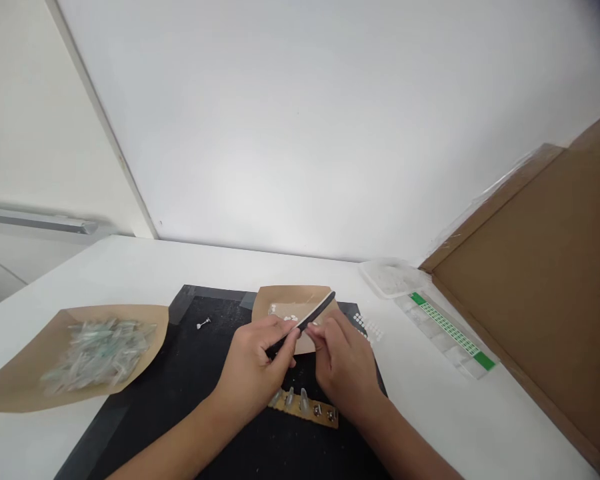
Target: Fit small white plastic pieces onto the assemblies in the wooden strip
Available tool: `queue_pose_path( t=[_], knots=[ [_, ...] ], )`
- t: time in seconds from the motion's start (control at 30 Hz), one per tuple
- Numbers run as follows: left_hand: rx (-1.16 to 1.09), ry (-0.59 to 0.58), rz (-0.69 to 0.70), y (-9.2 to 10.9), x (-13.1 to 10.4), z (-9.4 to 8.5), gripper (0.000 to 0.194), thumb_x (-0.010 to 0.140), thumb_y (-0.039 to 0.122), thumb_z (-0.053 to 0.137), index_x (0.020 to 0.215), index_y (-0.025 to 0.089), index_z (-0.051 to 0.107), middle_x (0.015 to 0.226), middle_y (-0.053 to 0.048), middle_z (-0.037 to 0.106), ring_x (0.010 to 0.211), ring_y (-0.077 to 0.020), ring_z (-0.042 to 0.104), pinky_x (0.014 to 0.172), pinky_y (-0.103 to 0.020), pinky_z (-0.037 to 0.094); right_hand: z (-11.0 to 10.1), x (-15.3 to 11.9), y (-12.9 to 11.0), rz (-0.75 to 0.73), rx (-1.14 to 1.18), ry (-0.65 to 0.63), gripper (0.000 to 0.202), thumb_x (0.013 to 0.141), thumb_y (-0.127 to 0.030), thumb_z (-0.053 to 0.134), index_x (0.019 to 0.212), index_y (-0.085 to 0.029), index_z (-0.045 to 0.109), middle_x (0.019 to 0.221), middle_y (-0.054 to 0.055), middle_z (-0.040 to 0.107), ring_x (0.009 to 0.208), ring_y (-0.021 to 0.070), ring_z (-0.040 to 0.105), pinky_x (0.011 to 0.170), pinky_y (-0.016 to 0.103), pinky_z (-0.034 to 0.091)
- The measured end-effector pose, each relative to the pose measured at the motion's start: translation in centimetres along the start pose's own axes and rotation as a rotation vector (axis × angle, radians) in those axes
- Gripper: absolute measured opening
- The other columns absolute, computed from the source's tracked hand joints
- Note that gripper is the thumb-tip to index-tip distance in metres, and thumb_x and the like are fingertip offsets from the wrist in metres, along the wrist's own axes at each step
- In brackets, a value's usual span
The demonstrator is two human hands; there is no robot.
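Got a slim black tool with a pale edge (318,313) pinched in the closed fingers of the left hand (253,353), slanting up and away to the right, probably for a steady hold. Bunching the fingers of the right hand (349,370) close beside it, nearly shut, likely for fine control; can't tell about anything between them. Angling both wrists inward over the black mat (215,373), with forearms spread wide. Just beyond the fingers, a shallow brown paper tray (274,295); nearer the body, a tan cardboard strip (307,413).
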State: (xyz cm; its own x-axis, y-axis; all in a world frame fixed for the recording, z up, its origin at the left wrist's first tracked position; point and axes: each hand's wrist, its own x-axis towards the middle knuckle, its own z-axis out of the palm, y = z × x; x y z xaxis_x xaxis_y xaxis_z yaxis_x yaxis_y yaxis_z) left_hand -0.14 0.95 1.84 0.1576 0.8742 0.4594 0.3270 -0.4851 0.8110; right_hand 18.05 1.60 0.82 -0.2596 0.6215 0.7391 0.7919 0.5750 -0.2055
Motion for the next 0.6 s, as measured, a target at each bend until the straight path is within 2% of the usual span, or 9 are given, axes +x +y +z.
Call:
queue_pose_path(
  t=[0.07,0.17,0.27,0.47,0.6],
  knots=[
    [-0.002,0.006,0.026,0.0,-0.1,0.0,0.025,0.102,0.025,0.06,0.102,0.017,0.084,0.075,-0.004,0.076,0.058,-0.0131,0.07,0.061,-0.023,0.056,0.2,0.2,-0.1,0.001,0.009,0.012,0.028,0.106,-0.014,0.052,0.081,-0.024,0.047,0.073,0.0,0.05,0.064,0.0175,0.049,0.058,0.03,0.036],
    [0.028,0.002,0.062,0.1,-0.3,0.1,0.025,0.102,0.022,0.06,0.102,0.016,0.084,0.071,-0.003,0.072,0.058,-0.013,0.07,0.061,-0.022,0.055,0.3,0.6,0.0,0.082,0.012,0.031,0.026,0.106,-0.015,0.052,0.082,-0.024,0.047,0.076,0.001,0.05,0.066,0.018,0.049,0.059,0.03,0.036],
    [0.052,0.001,0.08,0.2,-0.5,0.1,0.025,0.102,0.02,0.06,0.101,0.015,0.084,0.07,-0.003,0.071,0.059,-0.0132,0.069,0.061,-0.022,0.055,-0.2,0.7,0.1,0.085,0.03,-0.015,0.027,0.107,-0.016,0.05,0.081,-0.024,0.046,0.076,0.001,0.05,0.066,0.0181,0.048,0.059,0.03,0.035],
    [0.02,0.015,0.027,0.4,-0.3,-0.1,0.022,0.101,0.022,0.062,0.104,0.016,0.082,0.07,-0.001,0.07,0.055,-0.0114,0.068,0.058,-0.021,0.055,-1.2,0.4,0.3,0.129,0.12,-0.022,0.027,0.107,-0.019,0.055,0.081,-0.023,0.049,0.076,0.0,0.05,0.067,0.0171,0.05,0.06,0.029,0.036],
    [-0.016,-0.017,-0.016,0.6,-0.2,-0.1,0.022,0.102,0.023,0.061,0.107,0.018,0.082,0.066,0.001,0.068,0.053,-0.0118,0.066,0.05,-0.02,0.052,-0.9,0.4,0.6,0.135,0.066,-0.001,0.026,0.107,-0.018,0.055,0.082,-0.023,0.049,0.077,0.001,0.054,0.068,0.0172,0.053,0.06,0.029,0.037]
  ],
)
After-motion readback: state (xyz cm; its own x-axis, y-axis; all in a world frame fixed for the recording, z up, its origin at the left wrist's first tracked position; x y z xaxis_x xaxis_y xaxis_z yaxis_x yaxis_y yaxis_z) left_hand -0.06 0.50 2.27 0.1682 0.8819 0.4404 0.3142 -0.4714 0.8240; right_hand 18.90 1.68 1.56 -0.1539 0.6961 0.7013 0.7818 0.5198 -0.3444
